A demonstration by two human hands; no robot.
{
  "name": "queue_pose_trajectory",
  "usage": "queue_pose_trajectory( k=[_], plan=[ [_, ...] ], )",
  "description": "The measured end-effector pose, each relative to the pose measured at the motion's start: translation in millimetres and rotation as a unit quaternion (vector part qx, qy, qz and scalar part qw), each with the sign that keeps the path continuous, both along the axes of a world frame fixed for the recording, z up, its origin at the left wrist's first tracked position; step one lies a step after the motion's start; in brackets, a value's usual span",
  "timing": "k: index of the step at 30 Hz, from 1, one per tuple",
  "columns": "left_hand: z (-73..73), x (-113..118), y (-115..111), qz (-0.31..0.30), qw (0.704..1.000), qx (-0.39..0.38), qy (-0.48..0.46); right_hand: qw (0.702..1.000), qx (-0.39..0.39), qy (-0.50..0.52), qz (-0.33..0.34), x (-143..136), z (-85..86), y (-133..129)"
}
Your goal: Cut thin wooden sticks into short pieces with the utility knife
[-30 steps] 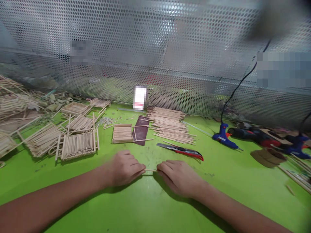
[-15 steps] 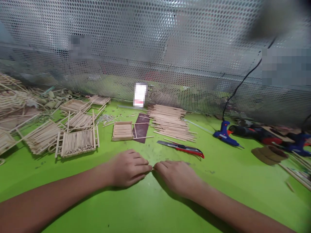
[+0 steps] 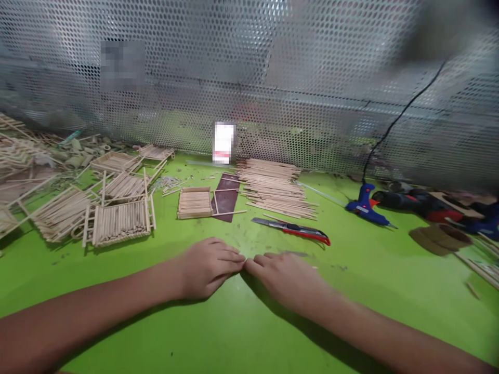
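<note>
Green underneath, resting the left hand and the right hand on the bench, well in front of its back edge. Curling the fingers of both hands inward, almost closed, and pointing the tips at each other, about touching. Hiding the space between the tips, so being unable to tell about a grip on anything. Having a red and black knife just past the right hand, toward the back edge, with its blade to the left. Seeing a small stick tray past the left hand, just beside a dark sheet. Spotting loose sticks by the back edge, more trays toward the left edge, and a blue glue gun toward the right edge.
</note>
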State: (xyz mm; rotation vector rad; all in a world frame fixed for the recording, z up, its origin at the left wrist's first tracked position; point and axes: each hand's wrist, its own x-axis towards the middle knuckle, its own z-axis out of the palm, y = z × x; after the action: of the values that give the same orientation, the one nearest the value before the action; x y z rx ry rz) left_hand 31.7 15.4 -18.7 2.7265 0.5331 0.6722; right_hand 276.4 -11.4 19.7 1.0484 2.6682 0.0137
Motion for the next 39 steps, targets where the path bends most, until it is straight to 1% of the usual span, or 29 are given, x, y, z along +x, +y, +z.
queue_pose_trajectory(
  k=[3, 7, 10, 13, 17, 21, 26, 28, 31, 33, 35, 37, 38, 39],
  plan=[
    [0.1, -0.1, -0.3, -0.002, 1.0, 0.017, 0.009, 1.0, 0.006, -0.007, 0.001, -1.6, 1.0, -2.3],
    [4.2, 0.1, -2.2, -0.009, 0.999, 0.032, 0.035, 1.0, 0.01, -0.022, 0.005, -4.5, 5.3, -4.4],
    [7.2, -1.2, -3.1, 0.003, 0.999, -0.002, 0.038, 1.0, 0.008, -0.017, 0.006, -4.7, 5.9, -3.9],
    [7.0, -2.2, -1.7, 0.027, 0.999, -0.032, 0.022, 1.0, -0.001, 0.021, -0.012, -2.4, 2.2, -2.0],
    [2.7, 0.4, 2.9, 0.04, 0.999, 0.002, -0.025, 0.997, -0.001, 0.073, -0.029, 1.8, -5.7, -0.2],
    [0.3, 4.4, 4.9, 0.036, 0.997, 0.046, -0.059, 0.995, 0.002, 0.099, -0.024, 5.2, -10.3, 0.9],
    [2.0, 4.0, 6.0, 0.014, 0.998, 0.028, -0.055, 0.993, -0.008, 0.115, 0.008, 7.5, -10.8, 2.5],
    [2.6, 2.1, 7.1, 0.013, 0.998, 0.024, -0.051, 0.993, -0.01, 0.116, 0.007, 7.3, -10.6, 3.2],
    [3.9, -2.8, 8.1, 0.032, 0.998, 0.037, -0.045, 0.993, -0.013, 0.114, -0.009, 6.0, -10.4, 4.0],
    [6.9, -8.8, 9.1, 0.041, 0.996, 0.081, -0.024, 0.993, -0.011, 0.114, -0.017, 5.1, -10.3, 4.1],
    [13.6, -18.4, 12.3, 0.036, 0.989, 0.143, 0.019, 0.993, -0.011, 0.118, -0.022, 4.5, -10.1, 4.1],
    [24.8, -32.3, 19.7, 0.036, 0.98, 0.187, 0.06, 0.992, -0.014, 0.121, -0.026, 4.2, -9.8, 4.0],
    [32.0, -40.8, 25.0, 0.044, 0.976, 0.204, 0.06, 0.992, -0.016, 0.122, -0.029, 4.2, -9.6, 4.0],
    [39.8, -50.0, 31.3, 0.067, 0.974, 0.204, 0.066, 0.992, -0.016, 0.121, -0.032, 4.1, -9.2, 4.1]
  ],
)
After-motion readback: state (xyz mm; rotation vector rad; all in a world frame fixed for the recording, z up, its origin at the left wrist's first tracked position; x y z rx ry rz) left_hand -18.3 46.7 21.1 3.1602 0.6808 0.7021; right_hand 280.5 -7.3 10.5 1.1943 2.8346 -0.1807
